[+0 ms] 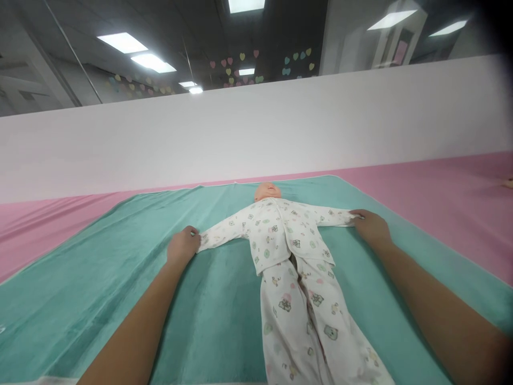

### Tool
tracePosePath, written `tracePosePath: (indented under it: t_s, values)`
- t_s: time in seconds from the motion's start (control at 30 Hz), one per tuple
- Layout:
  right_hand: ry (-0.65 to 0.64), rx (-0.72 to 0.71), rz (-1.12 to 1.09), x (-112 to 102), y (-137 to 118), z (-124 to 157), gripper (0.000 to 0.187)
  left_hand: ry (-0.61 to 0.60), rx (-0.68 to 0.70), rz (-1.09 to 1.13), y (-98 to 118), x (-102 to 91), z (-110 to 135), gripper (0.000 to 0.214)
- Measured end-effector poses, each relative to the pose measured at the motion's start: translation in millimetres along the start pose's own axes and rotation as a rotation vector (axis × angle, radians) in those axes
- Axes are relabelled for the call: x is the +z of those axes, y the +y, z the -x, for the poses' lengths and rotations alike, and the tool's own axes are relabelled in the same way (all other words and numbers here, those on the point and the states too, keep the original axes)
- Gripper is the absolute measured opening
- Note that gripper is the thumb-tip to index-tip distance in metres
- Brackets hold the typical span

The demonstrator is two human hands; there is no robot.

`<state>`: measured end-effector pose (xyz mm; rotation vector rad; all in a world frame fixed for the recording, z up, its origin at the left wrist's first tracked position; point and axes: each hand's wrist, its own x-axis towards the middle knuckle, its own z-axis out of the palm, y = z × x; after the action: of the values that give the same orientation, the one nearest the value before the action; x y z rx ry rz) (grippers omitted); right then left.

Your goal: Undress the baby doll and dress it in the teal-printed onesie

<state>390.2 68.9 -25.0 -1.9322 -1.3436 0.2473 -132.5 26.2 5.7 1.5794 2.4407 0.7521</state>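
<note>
A baby doll [267, 191] lies on its back, dressed in a white long-sleeved shirt [272, 230] and matching trousers [296, 321], both printed with small bears. Its arms are stretched out to either side. My left hand [183, 247] is closed on the cuff of the sleeve at the left, and my right hand [372, 225] pinches the end of the sleeve at the right. The doll's hands are hidden. A gap shows at the front between shirt hem and trousers. The lower ends of the trousers run out of view.
Under the doll is a wrinkled teal blanket [120, 278], spread over a pink cover [441, 198]. A low white wall [192, 144] runs behind, with dark glass above it. Part of another person's hand [508, 183] appears at the far right edge.
</note>
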Motion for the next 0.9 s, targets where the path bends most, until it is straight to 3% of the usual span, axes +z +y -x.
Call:
tracePosePath:
  t_s: [0.13,0.37,0.5,0.63,0.73,0.9]
  values:
    - [-0.07,0.018,0.068,3,-1,-2,0.038,-0.012,0.078,-0.199,2,2.5,5,0.028]
    - [0.028,-0.133,0.23,6,-3,4,0.034,0.16,0.389,0.017,11,13.1,9,0.036]
    - [0.082,-0.316,0.247,12,-17,13,0.034,0.026,0.51,0.078,25,25.1,20,0.05]
    - [-0.099,-0.453,0.261,26,-27,18,0.039,-0.139,0.532,0.093,34,30.6,28,0.057]
    - [-0.244,-0.468,0.312,31,-29,18,0.043,-0.217,0.484,0.065,35,25.8,29,0.058]
    - [-0.272,-0.468,0.375,29,-25,15,0.047,-0.253,0.496,-0.063,31,18.0,27,0.055]
